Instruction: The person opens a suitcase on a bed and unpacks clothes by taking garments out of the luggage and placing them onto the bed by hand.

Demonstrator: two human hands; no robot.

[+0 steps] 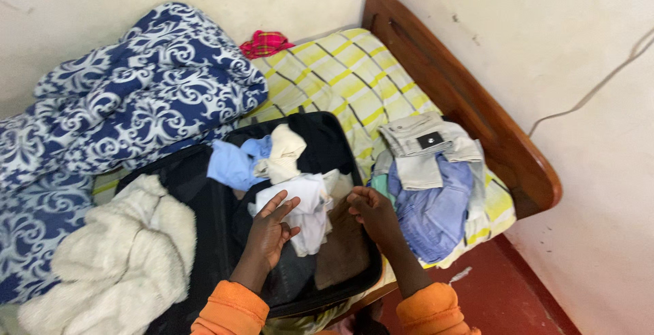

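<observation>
Packing step: left hand (271, 229) loosely open, fingertips on white garment (306, 205) in black suitcase (225, 219). Right hand (373, 214) curled beside it, grip unclear. Next probably needs pressing the garment flat.

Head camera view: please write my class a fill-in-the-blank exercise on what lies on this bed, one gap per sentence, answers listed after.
1. The open suitcase on the bed is ____ in colour.
2. The left hand and right hand are at a ____ garment in the suitcase.
3. The person's sleeves are ____.
4. The folded blanket at the wall is white and ____.

Missing words: black; white; orange; blue
</observation>
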